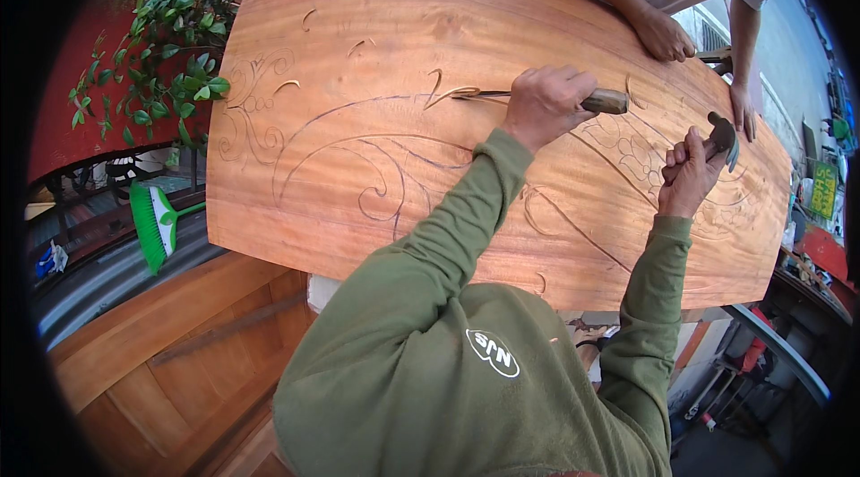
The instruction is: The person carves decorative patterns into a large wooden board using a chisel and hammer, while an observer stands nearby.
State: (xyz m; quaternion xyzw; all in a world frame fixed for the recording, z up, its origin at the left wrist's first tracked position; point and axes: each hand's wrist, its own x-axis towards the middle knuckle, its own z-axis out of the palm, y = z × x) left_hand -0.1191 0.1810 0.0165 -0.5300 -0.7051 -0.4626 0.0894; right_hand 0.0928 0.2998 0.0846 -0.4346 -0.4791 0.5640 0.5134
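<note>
My left hand (550,104) is closed round a wood chisel (606,102), its wooden handle pointing right and its dark blade lying low over the panel toward the left. At the blade's tip a curled wood shaving (448,98) rises beside a pencilled curve. My right hand (688,174) grips a claw hammer (722,131) close to its dark head, apart from the chisel and to its right. Under both hands lies a broad reddish-brown wooden panel (358,34), drawn with scrolls and flowers; some of its lines are cut as grooves.
Another person's hand (663,34) rests at the panel's far edge, with their second hand (743,110) further right. A leafy plant (175,74) overhangs the left end. Below it is a green-bristled broom (154,222). A panelled wooden piece (184,343) lies at the lower left.
</note>
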